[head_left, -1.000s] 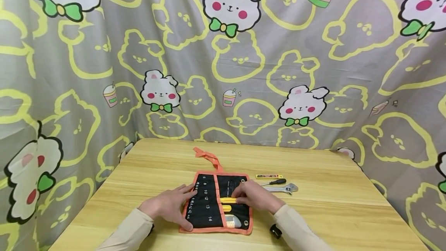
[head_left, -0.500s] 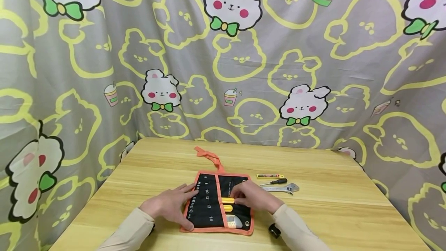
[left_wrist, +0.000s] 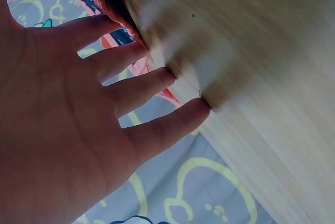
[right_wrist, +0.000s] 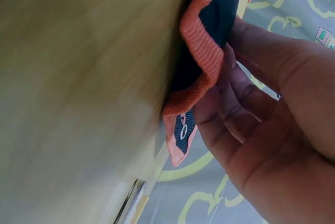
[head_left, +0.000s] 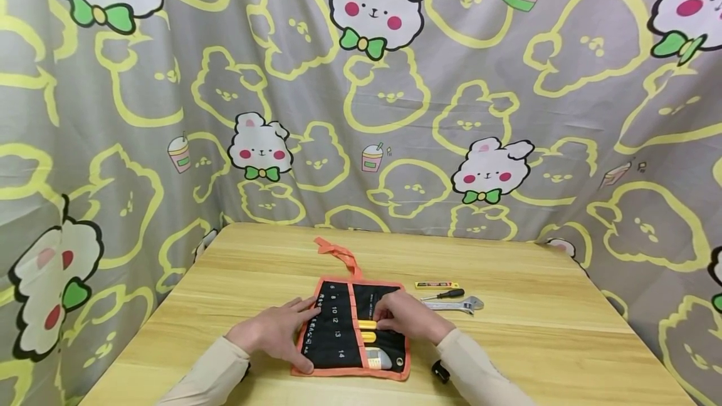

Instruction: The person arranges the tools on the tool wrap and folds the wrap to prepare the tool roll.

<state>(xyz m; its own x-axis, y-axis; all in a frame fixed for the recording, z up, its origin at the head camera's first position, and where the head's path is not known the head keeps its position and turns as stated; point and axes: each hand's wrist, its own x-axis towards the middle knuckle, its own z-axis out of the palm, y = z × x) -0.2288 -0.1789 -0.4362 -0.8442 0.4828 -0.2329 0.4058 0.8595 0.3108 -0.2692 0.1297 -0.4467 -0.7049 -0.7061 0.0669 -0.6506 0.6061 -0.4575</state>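
Barely anything had moved since the earlier frame: the right sleeve (head_left: pixel 479 368) had drawn in slightly, while both hands kept their places on the tool pouch (head_left: pixel 321 346). Fingers curled, the right grip (head_left: pixel 410 316) appeared to pinch the free end of the upper yellow handle (head_left: pixel 367 324), though the contact itself was partly hidden. That handle lay in a pocket of the pouch, left of and just nearer the person than the right grip's fingertips. Beside it, nearer the person, lay the lower yellow handle (head_left: pixel 368 336), then a grey-and-yellow knife (head_left: pixel 379 359). With fingers spread and straight, the left grip (head_left: pixel 276 331) grasped nothing and rested along the pouch's left edge. To the right of the right grip, on the counter (head_left: pixel 564 343), lay an adjustable wrench (head_left: pixel 465 306), a black-handled screwdriver (head_left: pixel 451 294) and a yellow pack (head_left: pixel 437 285). The upper yellow handle looked light, stiff and perhaps a little slick, best taken at its exposed end. The pouch seemed soft and apt to ruck, its orange binding (right_wrist: pixel 205 51) wavy beside the right grip, so pressing its flat edge suited it.
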